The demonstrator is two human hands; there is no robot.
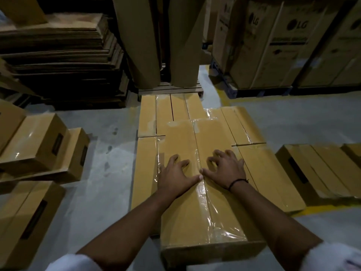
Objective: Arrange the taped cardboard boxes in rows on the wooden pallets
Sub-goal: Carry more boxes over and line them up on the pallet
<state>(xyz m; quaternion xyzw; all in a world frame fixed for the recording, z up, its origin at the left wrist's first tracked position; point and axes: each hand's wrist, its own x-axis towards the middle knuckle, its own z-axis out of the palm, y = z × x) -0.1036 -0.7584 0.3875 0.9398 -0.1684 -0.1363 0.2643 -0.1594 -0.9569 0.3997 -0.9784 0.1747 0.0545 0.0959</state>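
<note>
- The top box (181, 212), a long taped cardboard box, lies flat on a layer of lower boxes (148, 116) in the middle of the floor. What is under that layer cannot be seen.
- A strip of clear tape (204, 194) runs along the middle seam of the top box.
- The left hand (176, 174) rests on the lid left of the tape. Its fingers are spread apart and press on the cardboard, and it grips nothing.
- The right hand (224, 169) rests right of the tape. Its fingers are bent and spread with the tips on the lid, and it also holds nothing. The two thumbs nearly meet over the tape.
- A black band (237, 182) goes around the right wrist.
- Beyond the far end of the top box, a wooden pallet (170, 90) carries upright brown paper rolls (144, 45).
- Left of the top box, across the grey floor, loose boxes (39, 141) lie piled unevenly.
- Right of the top box, another box (322, 169) lies beside a yellow line (328, 207).
- Far left of the top box is a stack of flat cardboard sheets (58, 55). Far right stand tall LG cartons (273, 45).
</note>
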